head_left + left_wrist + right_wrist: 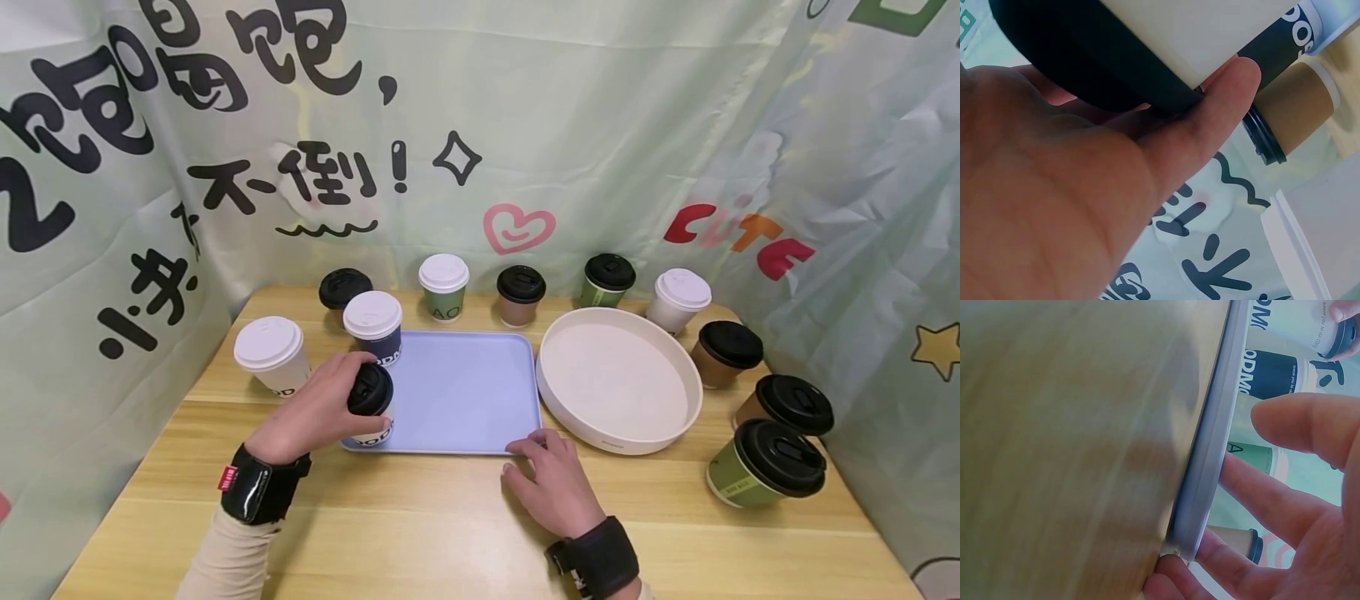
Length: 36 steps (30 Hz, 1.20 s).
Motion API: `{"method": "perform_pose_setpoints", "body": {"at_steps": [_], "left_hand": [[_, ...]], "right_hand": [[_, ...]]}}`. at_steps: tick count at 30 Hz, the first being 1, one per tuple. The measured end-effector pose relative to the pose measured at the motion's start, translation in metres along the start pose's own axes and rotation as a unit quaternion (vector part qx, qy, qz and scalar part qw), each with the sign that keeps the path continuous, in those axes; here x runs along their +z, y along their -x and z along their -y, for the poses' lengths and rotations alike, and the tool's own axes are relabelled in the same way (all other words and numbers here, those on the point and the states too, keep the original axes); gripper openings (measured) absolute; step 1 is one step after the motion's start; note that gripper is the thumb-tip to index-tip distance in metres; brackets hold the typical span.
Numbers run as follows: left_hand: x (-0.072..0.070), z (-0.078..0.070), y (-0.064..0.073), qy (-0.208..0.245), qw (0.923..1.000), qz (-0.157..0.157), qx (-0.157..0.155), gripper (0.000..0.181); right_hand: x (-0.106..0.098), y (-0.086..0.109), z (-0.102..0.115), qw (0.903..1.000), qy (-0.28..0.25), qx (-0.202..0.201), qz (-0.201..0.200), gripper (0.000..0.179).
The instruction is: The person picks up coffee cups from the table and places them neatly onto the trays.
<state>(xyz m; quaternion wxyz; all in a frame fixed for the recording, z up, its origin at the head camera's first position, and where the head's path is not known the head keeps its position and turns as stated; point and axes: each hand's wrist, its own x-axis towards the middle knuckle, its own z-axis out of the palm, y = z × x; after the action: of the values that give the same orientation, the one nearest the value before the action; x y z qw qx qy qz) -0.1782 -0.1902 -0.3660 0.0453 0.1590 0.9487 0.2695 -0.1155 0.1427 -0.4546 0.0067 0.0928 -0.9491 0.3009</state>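
Cup (373,400) with a black lid, gripped by the left hand (324,408) at the near left corner of the lavender tray (465,392); the step looks like positioning it, and the next move seems to call for a level hold clear of the navy cup (373,325).
Nearest, the right hand (551,483) lies loosely bent at the tray's near right corner, thumb free. At the near left corner, the left thumb crosses the cup's near side, leaving it right of the palm; whether its base bears on the tray cannot be told. Beyond the far edge stands a green cup (444,292).
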Motion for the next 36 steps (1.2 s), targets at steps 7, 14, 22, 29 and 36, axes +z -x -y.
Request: {"method": "perform_pose_setpoints", "body": {"at_steps": [7,14,22,29,36], "left_hand": [[0.0014,0.0006,-0.0004,-0.003,1.0000,0.004,-0.003,0.089],[0.0015,-0.0007,-0.0014,-0.004,0.9999,0.009,-0.007,0.091],[0.0016,-0.0005,-0.0014,-0.002,1.0000,0.009,-0.003,0.091],[0.0003,-0.0006,0.0002,0.002,1.0000,0.008,-0.001,0.093],[0.0002,0.0005,0.0003,0.001,1.0000,0.004,0.003,0.091]], "right_hand": [[-0.0007,0.0002,0.0009,1.0000,0.000,0.005,0.003,0.022],[-0.0008,0.0000,0.0008,1.0000,0.000,0.008,0.004,0.023],[-0.0005,-0.0002,0.0006,1.0000,0.002,0.007,0.004,0.023],[-0.0008,-0.0006,0.0011,1.0000,0.002,0.007,0.004,0.023],[-0.0005,-0.0002,0.0007,1.0000,-0.001,0.002,0.002,0.022]]}}
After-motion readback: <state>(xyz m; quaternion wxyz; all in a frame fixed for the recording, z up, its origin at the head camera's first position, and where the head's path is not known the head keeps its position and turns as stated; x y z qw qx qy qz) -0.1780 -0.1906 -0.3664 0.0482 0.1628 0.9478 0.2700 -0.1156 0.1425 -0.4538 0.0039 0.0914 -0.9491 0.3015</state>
